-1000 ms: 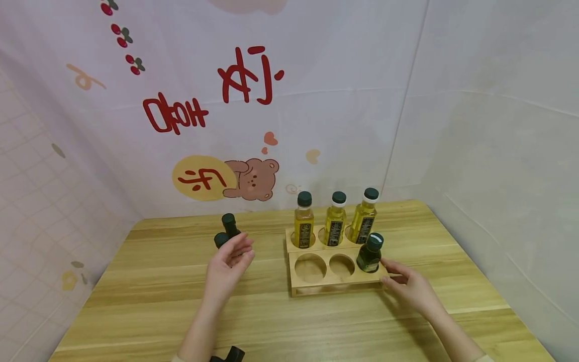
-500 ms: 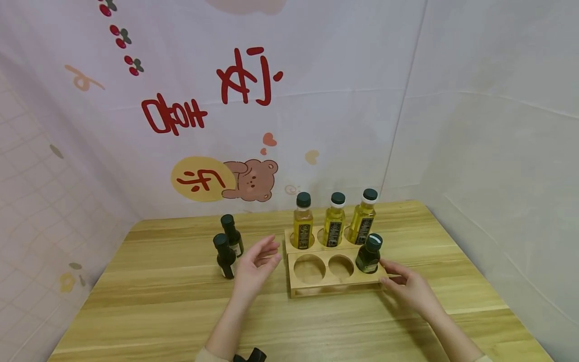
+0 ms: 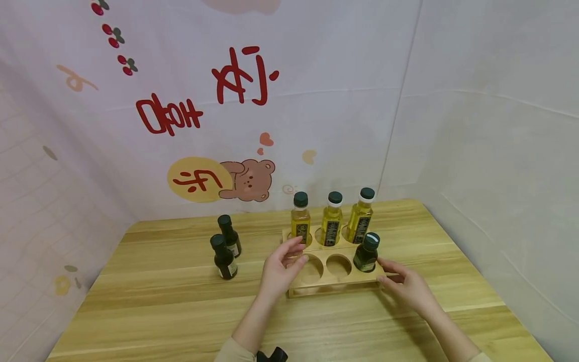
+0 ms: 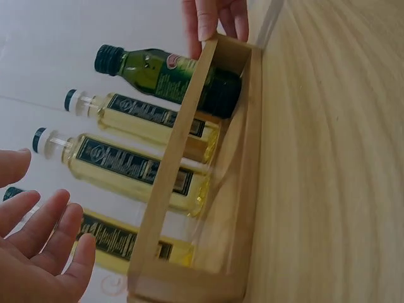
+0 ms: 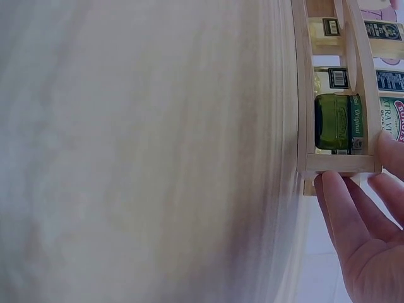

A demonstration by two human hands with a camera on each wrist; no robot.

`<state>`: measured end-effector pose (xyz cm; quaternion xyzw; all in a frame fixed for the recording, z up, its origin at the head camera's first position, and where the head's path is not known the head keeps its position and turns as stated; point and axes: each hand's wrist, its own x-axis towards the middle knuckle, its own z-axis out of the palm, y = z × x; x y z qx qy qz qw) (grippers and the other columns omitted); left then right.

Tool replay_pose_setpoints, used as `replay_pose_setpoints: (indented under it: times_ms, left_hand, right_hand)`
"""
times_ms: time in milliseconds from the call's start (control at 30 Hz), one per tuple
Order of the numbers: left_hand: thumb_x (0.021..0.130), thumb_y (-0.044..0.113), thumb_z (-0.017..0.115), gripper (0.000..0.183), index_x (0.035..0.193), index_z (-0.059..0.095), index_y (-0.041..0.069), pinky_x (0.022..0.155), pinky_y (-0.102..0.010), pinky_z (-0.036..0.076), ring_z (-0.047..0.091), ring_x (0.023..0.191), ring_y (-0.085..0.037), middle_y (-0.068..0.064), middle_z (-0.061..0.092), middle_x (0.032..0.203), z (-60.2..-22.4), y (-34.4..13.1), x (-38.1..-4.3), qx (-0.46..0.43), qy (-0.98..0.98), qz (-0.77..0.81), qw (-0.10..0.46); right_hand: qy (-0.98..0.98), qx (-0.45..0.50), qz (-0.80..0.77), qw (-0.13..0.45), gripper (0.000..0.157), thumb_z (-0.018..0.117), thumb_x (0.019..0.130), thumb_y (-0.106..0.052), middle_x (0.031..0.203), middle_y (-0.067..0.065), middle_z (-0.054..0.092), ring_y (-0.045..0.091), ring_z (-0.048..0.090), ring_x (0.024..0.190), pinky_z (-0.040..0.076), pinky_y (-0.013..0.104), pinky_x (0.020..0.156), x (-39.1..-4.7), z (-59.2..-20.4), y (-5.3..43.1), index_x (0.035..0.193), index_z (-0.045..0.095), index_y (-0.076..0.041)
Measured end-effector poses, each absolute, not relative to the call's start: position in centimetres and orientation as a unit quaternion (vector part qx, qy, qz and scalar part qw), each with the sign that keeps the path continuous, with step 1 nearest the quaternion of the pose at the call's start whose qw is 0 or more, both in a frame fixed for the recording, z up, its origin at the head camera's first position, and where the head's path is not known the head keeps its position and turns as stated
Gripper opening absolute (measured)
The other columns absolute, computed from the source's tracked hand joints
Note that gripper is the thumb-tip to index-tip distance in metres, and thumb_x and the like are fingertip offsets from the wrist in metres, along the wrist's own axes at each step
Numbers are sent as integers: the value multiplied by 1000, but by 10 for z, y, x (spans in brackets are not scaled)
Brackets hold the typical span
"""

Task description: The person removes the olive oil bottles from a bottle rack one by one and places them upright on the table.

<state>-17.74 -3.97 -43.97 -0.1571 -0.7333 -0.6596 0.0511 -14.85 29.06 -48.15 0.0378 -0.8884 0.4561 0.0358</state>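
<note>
A two-tier wooden bottle rack [image 3: 316, 287] stands on the table. Three bottles of yellow oil [image 3: 331, 226] fill its back row. One dark green olive oil bottle [image 3: 365, 256] sits upright in the front-right hole; the other two front holes hold nothing. My left hand [image 3: 281, 266] hovers over the rack's front-left corner, fingers apart and loosely bent, holding nothing. It partly covers the leftmost oil bottle [image 3: 300, 221] in the head view. My right hand [image 3: 407, 289] grips the rack's right end, thumb and fingers around the corner, beside the green bottle [image 5: 341, 123].
Two dark bottles with green caps, a nearer one [image 3: 224, 261] and a farther one [image 3: 230, 239], stand on the table left of the rack. A printed cloth [image 3: 344, 125] hangs behind the table [image 3: 158, 296]. A black device [image 3: 273, 355] shows at the left wrist.
My left hand has moved right, from beside the two dark bottles to over the rack's left front. My right hand stays at the rack's right end.
</note>
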Motion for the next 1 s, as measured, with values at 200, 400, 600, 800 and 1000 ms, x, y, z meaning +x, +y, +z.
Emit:
replay_pose_setpoints:
  times_ms: [200,400,600,800,1000]
  left_hand:
    - [91,13,73,44,133,61,7,95,-45,50,63,110,-31,-13,68,117,-446,-19,-178,-173,-733,-657,34]
    - [91,14,73,47,135,59,5,97,-50,48,62,113,-29,-12,68,119,-448,2,-180,-182,-725,-663,19]
    - [92,20,73,45,134,61,12,94,-51,48,61,111,-18,-5,69,119,-443,19,-182,-193,-750,-632,22]
    - [90,16,74,45,133,62,12,94,-49,49,63,110,-16,-5,70,117,-442,36,-187,-217,-751,-622,41]
    - [89,17,75,46,133,62,11,94,-48,49,63,110,-15,-7,70,116,-443,52,-190,-223,-749,-623,40]
  right_hand:
    - [-888,33,458,35,51,74,91,-20,132,26,58,32,69,96,55,24,74,-149,-483,291,137,58,-1]
    - [-893,30,448,38,52,74,91,-22,131,24,59,31,69,97,55,25,74,-148,-482,290,137,59,-2]
    - [-894,33,445,36,53,74,91,-24,131,25,59,32,69,97,56,26,73,-148,-482,291,136,59,-2]
    - [-893,35,447,40,52,74,91,-23,130,25,59,31,69,96,56,25,73,-149,-484,292,136,59,-1]
    - [-888,38,457,33,52,74,91,-22,130,27,59,34,69,98,56,26,73,-149,-483,292,136,58,-1]
